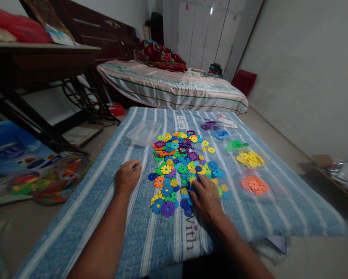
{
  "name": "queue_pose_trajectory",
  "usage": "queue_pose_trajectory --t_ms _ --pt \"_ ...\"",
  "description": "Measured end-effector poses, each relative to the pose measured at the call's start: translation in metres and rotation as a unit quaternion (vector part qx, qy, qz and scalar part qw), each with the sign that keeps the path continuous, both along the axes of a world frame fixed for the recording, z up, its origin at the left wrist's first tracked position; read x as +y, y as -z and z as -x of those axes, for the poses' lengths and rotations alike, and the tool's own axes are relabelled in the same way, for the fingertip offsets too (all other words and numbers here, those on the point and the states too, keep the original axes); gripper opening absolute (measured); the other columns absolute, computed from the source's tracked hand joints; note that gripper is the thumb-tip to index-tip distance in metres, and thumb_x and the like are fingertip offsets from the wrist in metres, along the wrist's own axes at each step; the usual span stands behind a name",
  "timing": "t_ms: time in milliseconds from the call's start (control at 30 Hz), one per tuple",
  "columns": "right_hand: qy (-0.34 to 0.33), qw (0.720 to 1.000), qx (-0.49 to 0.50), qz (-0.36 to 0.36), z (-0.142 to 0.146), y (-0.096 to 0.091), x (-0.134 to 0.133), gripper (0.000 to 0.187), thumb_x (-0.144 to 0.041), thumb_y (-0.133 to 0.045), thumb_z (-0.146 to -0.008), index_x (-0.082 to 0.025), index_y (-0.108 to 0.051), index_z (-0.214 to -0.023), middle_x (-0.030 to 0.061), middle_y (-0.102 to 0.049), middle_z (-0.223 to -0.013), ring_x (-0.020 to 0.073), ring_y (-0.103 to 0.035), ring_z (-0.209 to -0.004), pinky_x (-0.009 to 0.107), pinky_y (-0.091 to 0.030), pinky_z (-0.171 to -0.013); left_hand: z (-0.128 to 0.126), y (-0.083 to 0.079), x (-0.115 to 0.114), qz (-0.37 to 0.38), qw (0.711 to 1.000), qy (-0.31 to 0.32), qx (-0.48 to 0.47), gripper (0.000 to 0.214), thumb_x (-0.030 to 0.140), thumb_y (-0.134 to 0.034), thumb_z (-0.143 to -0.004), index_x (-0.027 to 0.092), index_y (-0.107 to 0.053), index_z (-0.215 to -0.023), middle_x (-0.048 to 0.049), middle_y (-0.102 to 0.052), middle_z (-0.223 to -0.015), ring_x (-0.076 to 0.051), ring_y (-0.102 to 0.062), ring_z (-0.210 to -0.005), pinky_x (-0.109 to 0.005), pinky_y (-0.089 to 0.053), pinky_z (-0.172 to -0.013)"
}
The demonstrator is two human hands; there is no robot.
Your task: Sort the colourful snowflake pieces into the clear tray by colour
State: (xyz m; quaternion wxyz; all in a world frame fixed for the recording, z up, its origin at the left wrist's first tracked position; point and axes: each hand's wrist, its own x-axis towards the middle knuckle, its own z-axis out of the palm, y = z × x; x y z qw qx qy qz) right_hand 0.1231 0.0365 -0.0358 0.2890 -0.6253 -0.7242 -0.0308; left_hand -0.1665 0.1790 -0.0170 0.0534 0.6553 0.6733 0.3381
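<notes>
Flower-shaped plastic discs in many colours lie in a loose pile (174, 155) on the striped cloth. To the left of the pile my left hand (127, 175) is closed, with a dark blue disc (134, 167) showing at its fingers. My right hand (208, 197) reaches over the pile's near right part, thumb and fingers around a blue disc (192, 187) that they partly hide. A small heap of dark blue discs (186, 207) lies just left of that hand's wrist. Nearby, a purple disc (168, 209) sits at the pile's front edge.
A clear plastic container (144, 133) stands behind my left hand. Along the right, clear trays hold orange discs (254, 185), yellow discs (250, 159), green discs (236, 145), blue discs (219, 134) and purple discs (210, 125). Bags of colourful pieces (57, 182) are left of the table.
</notes>
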Motion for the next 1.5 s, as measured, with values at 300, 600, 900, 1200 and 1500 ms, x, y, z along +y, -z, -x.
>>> queue_pose_trajectory --t_ms 300,600,900,1200,1500 --pt "-0.09 0.996 0.025 -0.011 0.015 -0.003 0.001 0.026 -0.022 -0.059 -0.092 -0.025 -0.072 -0.115 0.0108 -0.066 -0.131 0.0312 -0.056 -0.126 0.051 -0.045 -0.104 0.0 0.001 0.001 0.021 1.0 -0.01 -0.012 0.026 0.034 -0.049 -0.08 0.023 -0.072 -0.084 -0.0059 -0.076 -0.114 -0.024 -0.068 -0.11 -0.031 -0.051 -0.1" --pt "0.021 0.998 0.048 -0.038 -0.045 -0.007 0.035 0.023 -0.024 -0.051 -0.094 -0.021 -0.073 -0.099 0.0101 -0.071 -0.107 0.0229 -0.063 -0.101 0.035 -0.049 -0.092 -0.001 0.001 0.0 0.025 1.0 -0.013 -0.006 0.028 0.035 -0.049 -0.081 0.022 -0.073 -0.087 -0.0071 -0.076 -0.115 -0.024 -0.068 -0.112 -0.032 -0.051 -0.101" --pt "0.209 0.955 -0.081 0.195 -0.083 -0.032 0.079 0.036 -0.041 -0.05 -0.098 -0.013 -0.07 -0.111 0.0164 -0.068 -0.113 0.0279 -0.06 -0.109 0.034 -0.043 -0.085 -0.001 -0.002 -0.001 0.029 1.0 -0.005 0.0 0.029 0.036 -0.046 -0.08 0.021 -0.071 -0.083 -0.0091 -0.077 -0.107 -0.026 -0.069 -0.106 -0.034 -0.052 -0.098" --pt "0.212 0.964 0.019 0.163 -0.089 -0.014 0.087 0.039 -0.044 -0.061 -0.091 -0.015 -0.071 -0.114 0.0142 -0.072 -0.112 0.0278 -0.065 -0.105 0.034 -0.045 -0.084 0.001 0.0 0.001 0.017 1.0 -0.009 -0.01 0.029 0.035 -0.046 -0.079 0.022 -0.071 -0.084 -0.0085 -0.077 -0.108 -0.026 -0.069 -0.106 -0.034 -0.052 -0.098" --pt "0.166 0.975 0.12 0.089 -0.087 -0.017 0.084 0.031 -0.041 -0.055 -0.087 -0.019 -0.077 -0.089 0.0096 -0.076 -0.097 0.0248 -0.068 -0.09 0.034 -0.048 -0.083 0.002 -0.001 -0.001 0.015 1.0 -0.005 -0.018 0.03 0.038 -0.046 -0.079 0.023 -0.071 -0.085 -0.0075 -0.077 -0.107 -0.025 -0.069 -0.106 -0.035 -0.052 -0.098"
